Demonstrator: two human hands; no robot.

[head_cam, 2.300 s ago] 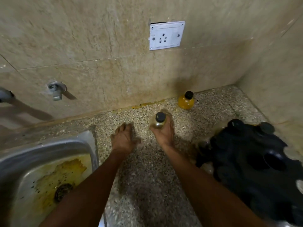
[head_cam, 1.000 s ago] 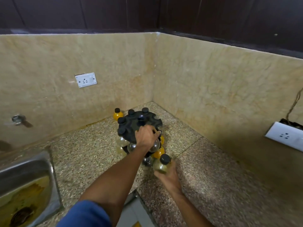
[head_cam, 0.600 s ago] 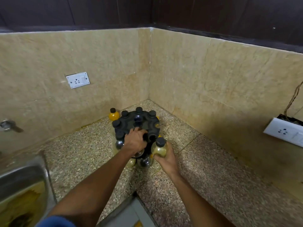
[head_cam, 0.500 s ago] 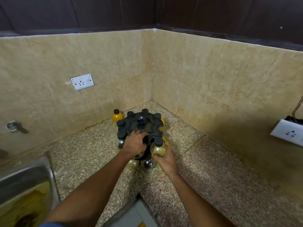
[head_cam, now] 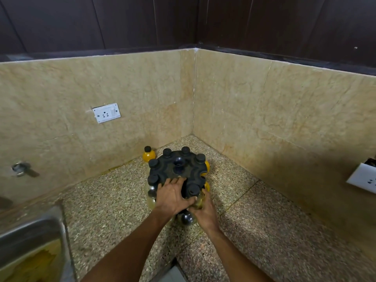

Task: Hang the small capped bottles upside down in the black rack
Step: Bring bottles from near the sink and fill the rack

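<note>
The round black rack (head_cam: 173,166) stands on the speckled counter in the corner, with several black-capped bottles hanging around its rim. My left hand (head_cam: 172,197) lies flat on the rack's near edge, fingers spread. My right hand (head_cam: 204,213) grips a small pale yellow bottle (head_cam: 198,201) whose black cap (head_cam: 192,188) sits at a slot on the rack's near right rim. A dark round bottle (head_cam: 186,218) hangs low under the rack, between my wrists. One orange capped bottle (head_cam: 148,155) stands alone on the counter behind the rack, by the wall.
A steel sink (head_cam: 30,251) with yellow stains is at the lower left. A white socket (head_cam: 106,113) is on the back wall and another socket (head_cam: 364,181) on the right wall. A tap stub (head_cam: 21,168) juts from the left wall.
My right hand brought the pale bottle from the counter up to the rack's near rim. My left hand went from the counter to the rack's top and stays there.
</note>
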